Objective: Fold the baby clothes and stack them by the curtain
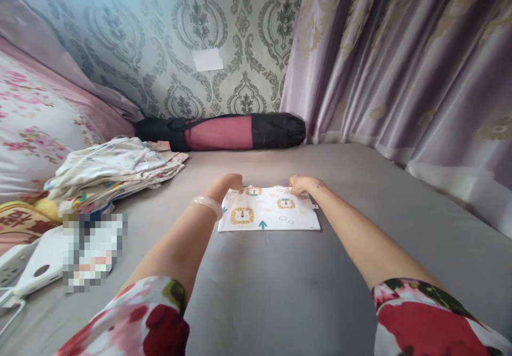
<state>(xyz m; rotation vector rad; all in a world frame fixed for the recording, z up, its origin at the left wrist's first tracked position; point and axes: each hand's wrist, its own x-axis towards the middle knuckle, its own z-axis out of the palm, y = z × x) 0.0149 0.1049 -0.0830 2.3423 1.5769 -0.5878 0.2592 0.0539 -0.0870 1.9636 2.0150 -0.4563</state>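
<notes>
A white cloth (264, 212) printed with yellow lion faces and green leaves lies folded into a rough rectangle on the grey bed sheet (272, 281). At its far left corner my left hand (231, 182) is closed on the edge, a pale bangle (208, 204) around the wrist. My right hand (299, 184) pinches the far edge near the right corner. A small white tag (316, 207) sticks out from the cloth's right side. The fingertips of both hands are partly hidden.
A stack of folded cloths (116, 169) sits at the left beside a floral pillow (36, 116). Nearer are a white device (48, 260) and a power strip (16, 263). A black and pink rolled bag (220, 132) lies along the wall; curtains (392, 68) hang at the right.
</notes>
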